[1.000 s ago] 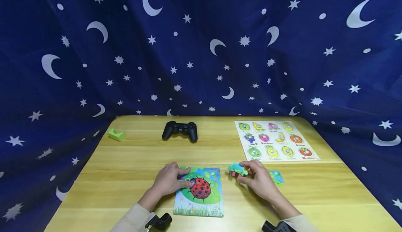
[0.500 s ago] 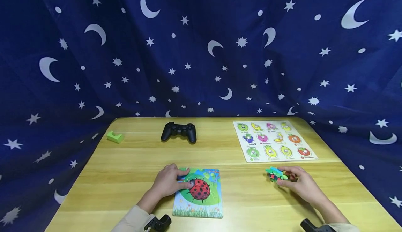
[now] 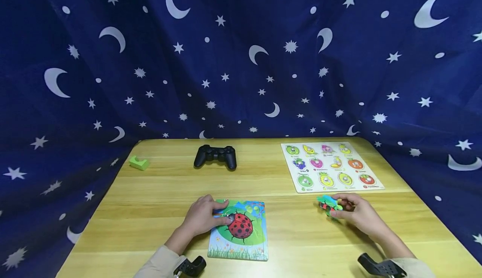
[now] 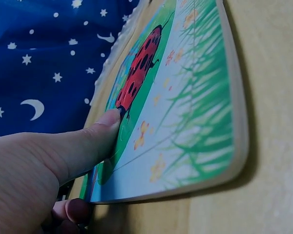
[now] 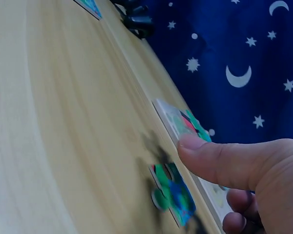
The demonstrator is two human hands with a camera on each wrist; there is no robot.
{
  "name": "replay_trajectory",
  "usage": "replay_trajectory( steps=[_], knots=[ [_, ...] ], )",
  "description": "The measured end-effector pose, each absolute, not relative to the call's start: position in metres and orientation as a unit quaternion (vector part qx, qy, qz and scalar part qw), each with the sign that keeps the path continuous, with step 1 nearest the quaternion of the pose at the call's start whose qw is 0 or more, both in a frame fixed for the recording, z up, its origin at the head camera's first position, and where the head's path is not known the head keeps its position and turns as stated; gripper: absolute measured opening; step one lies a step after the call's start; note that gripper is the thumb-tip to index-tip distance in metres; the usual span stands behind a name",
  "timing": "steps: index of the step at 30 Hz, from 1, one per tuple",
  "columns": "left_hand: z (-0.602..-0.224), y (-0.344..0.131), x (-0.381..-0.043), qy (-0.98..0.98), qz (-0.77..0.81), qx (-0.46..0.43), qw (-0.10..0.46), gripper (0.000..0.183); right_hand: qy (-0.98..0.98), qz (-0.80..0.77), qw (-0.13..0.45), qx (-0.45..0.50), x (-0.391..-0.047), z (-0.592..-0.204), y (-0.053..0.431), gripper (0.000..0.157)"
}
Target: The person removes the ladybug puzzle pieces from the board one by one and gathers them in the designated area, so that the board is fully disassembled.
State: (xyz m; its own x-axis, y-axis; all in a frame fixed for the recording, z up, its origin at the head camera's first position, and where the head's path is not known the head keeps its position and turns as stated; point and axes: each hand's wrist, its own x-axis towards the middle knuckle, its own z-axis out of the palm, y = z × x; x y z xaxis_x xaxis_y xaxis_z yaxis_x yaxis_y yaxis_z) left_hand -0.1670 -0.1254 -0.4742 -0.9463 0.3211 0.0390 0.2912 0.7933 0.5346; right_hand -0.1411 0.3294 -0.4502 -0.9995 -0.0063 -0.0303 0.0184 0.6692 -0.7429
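A square ladybug jigsaw puzzle (image 3: 244,248) lies flat on the table, front centre. My left hand (image 3: 203,216) holds its left side; in the left wrist view the thumb (image 4: 95,139) presses near the ladybug's head and curled fingertips (image 4: 77,210) meet the edge. Right of the puzzle, my right hand (image 3: 359,215) pinches loose jigsaw pieces (image 3: 328,205), green, blue and red, between thumb and fingers. The right wrist view shows a green-and-blue piece (image 5: 175,192) below the thumb and another partly behind it. How many pieces it holds I cannot tell.
A white fruit peg puzzle board (image 3: 335,168) lies at the back right, just beyond the right hand. A black game controller (image 3: 216,156) is at the back centre. One green notched block (image 3: 139,163) sits at the far left. A starry curtain (image 3: 241,60) hangs behind the table.
My right hand has moved right with its jigsaw pieces, to where other pieces lay on the table; those are no longer seen there. The left hand keeps its place on the ladybug puzzle.
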Motion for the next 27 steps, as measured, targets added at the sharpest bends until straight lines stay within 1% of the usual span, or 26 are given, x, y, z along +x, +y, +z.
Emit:
replay_trajectory(
  steps=[5, 11, 14, 17, 22, 27],
  knots=[
    [-0.474, -0.125, -0.167, 0.947, 0.278, 0.16, 0.026, 0.058, 0.916, -0.401, 0.014, -0.02, -0.146, -0.448, 0.319, 0.054],
    [-0.475, -0.125, -0.165, 0.944, 0.281, 0.171, 0.03, 0.059, 0.922, -0.381, 0.019, -0.064, -0.15, -0.45, 0.313, 0.047],
    [-0.475, -0.125, -0.165, 0.945, 0.277, 0.17, 0.028, 0.059, 0.923, -0.373, 0.013, -0.091, -0.152, -0.452, 0.31, 0.044],
    [-0.476, -0.125, -0.166, 0.946, 0.275, 0.169, 0.027, 0.059, 0.923, -0.372, 0.001, -0.1, -0.154, -0.451, 0.307, 0.042],
    [-0.477, -0.125, -0.167, 0.947, 0.274, 0.167, 0.02, 0.06, 0.927, -0.36, -0.007, -0.105, -0.157, -0.45, 0.302, 0.044],
    [-0.477, -0.124, -0.167, 0.947, 0.275, 0.166, 0.017, 0.059, 0.926, -0.354, -0.002, -0.134, -0.159, -0.452, 0.298, 0.045]
  ],
)
